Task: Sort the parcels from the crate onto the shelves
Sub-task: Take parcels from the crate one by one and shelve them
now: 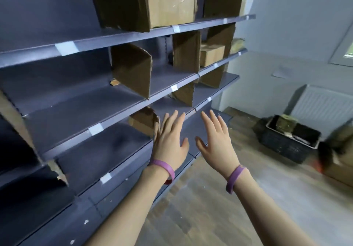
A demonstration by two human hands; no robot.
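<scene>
Dark grey metal shelves [80,112] fill the left side, split into bays by brown cardboard dividers [131,70]. A large cardboard parcel [170,3] stands on the top shelf, a smaller one [211,54] on the shelf below it to the right. On the floor at the right sits the black crate [286,144] with a greenish-brown parcel [285,124] in it. My left hand [170,138] and my right hand [217,136] are both held out flat with fingers spread, in front of a lower shelf, holding nothing. Each wrist has a purple band.
A white radiator [322,104] stands on the wall behind the crate. A cardboard box [342,161] lies at the right edge beside the crate. The floor [219,207] is wood laminate. White labels [96,129] are stuck along the shelf edges.
</scene>
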